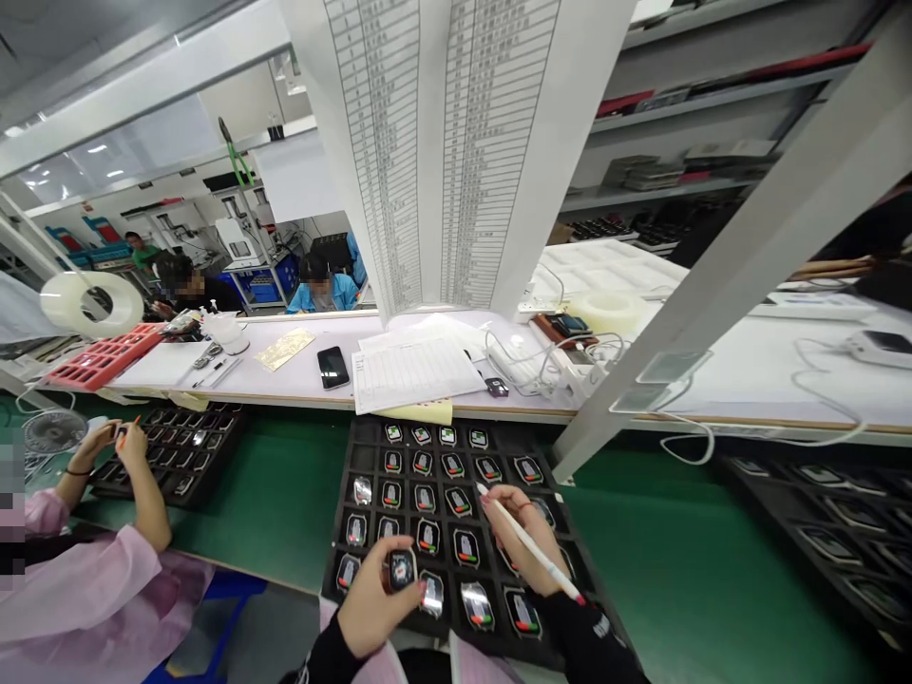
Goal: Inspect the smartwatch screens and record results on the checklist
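My left hand (374, 597) is closed round a small black smartwatch body (402, 568), holding it just above the near edge of a black tray (370, 439). The tray holds several watch bodies with lit screens (465, 547) in rows. My right hand (525, 532) grips a white stylus pen (531, 543) that slants across the tray's right side, its tip pointing up-left over the watches.
A co-worker in a pink coat (85, 589) on the left handles a watch over another black tray (178, 446). More trays (819, 513) lie at right. A white shelf behind holds a phone (332, 367), papers (413, 372), cables and tape rolls (91, 304). A slanted white post (712, 285) crosses on the right.
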Demonstrator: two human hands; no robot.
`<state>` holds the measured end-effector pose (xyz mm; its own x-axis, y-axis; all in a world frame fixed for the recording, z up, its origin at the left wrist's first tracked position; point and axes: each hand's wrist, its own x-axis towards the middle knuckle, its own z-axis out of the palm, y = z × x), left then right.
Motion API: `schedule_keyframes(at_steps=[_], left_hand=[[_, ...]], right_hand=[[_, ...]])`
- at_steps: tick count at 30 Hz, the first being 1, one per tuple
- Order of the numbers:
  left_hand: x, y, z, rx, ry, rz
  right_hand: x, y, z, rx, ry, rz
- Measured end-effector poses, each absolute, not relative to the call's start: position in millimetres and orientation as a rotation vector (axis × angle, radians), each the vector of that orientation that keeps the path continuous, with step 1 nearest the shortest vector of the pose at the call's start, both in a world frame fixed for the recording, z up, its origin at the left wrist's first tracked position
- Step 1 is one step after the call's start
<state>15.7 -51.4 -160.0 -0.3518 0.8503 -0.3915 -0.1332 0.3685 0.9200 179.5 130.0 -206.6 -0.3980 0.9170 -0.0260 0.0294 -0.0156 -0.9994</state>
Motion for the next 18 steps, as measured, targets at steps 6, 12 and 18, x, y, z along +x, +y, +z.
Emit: schedule_keyframes(at_steps=[6, 12, 18], left_hand=[[10.3, -65.2, -164.2, 0.63, 1.695, 1.258], [6.1, -60.4, -144.7, 0.74, 1.819, 1.24], [8.3, -70.1, -154.0, 0.711, 1.795, 1.239]], right_hand=[[149.3, 153.8, -157.3, -0.725, -1.416, 1.548], [119.1, 189.1, -69.5, -0.447, -1.164, 1.087], [99.5, 247.9, -22.3, -0.376, -0.997, 0.774]])
